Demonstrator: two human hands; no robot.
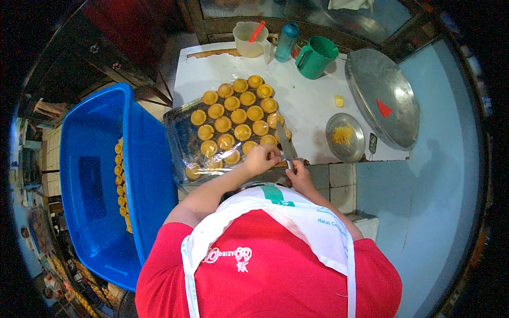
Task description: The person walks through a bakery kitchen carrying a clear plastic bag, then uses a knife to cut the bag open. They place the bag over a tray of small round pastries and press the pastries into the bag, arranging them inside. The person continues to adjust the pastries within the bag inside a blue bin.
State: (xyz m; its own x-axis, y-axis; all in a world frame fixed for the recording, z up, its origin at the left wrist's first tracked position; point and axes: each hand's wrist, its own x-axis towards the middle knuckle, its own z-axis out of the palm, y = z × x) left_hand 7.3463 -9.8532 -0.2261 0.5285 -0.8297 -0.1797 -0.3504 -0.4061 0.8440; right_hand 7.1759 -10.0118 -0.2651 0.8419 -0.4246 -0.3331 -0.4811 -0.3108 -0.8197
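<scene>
Head view: my left hand (pixel 260 159) pinches small golden round pastry shell (pixel 268 140) at near edge of plastic-lined metal tray (pixel 177 119). Right hand (pixel 298 175) fisted on flat steel knife (pixel 285 142), blade just beside shell. Best keep blade flat, light pressure, shell looks crumbly.

The tub (pixel 95 175) was glossy blue plastic; the tray (pixel 177 124) seemingly carried shiny clear film; the round lid (pixel 382 98) was dull metal.

We see a white table (pixel 313 100) standing against a pale blue wall (pixel 424 212), its near edge faced with grey tiles (pixel 331 177). To the left a big blue plastic tub (pixel 95 180) sits beside it. Dark wooden furniture (pixel 116 58) fills the dim upper left, and the light falls evenly on the tabletop.
</scene>
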